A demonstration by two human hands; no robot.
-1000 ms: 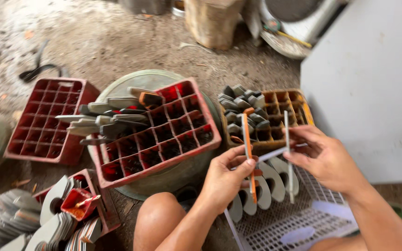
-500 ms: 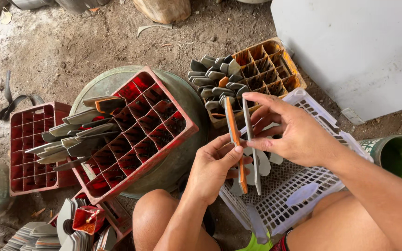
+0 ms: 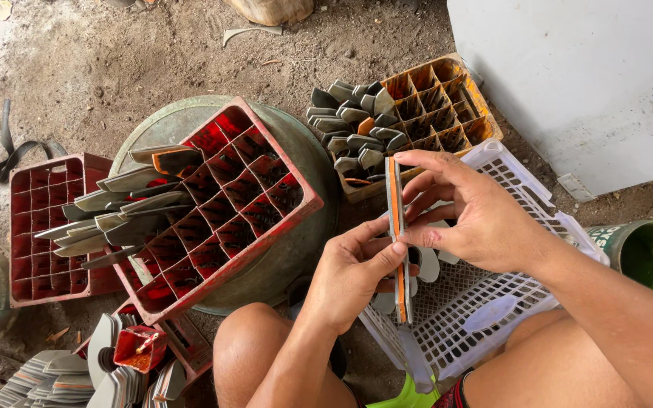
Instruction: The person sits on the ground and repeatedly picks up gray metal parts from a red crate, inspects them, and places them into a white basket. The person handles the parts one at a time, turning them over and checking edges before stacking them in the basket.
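Left hand: pinching the orange-edged blade low down.
Right hand: gripping its top; keeping it upright, fingertips off the edge, over the white basket.

Single head-worn view, which looked steeply down from close above the person's hands and knees. It faced the dirt floor, taking in the red crate ahead.
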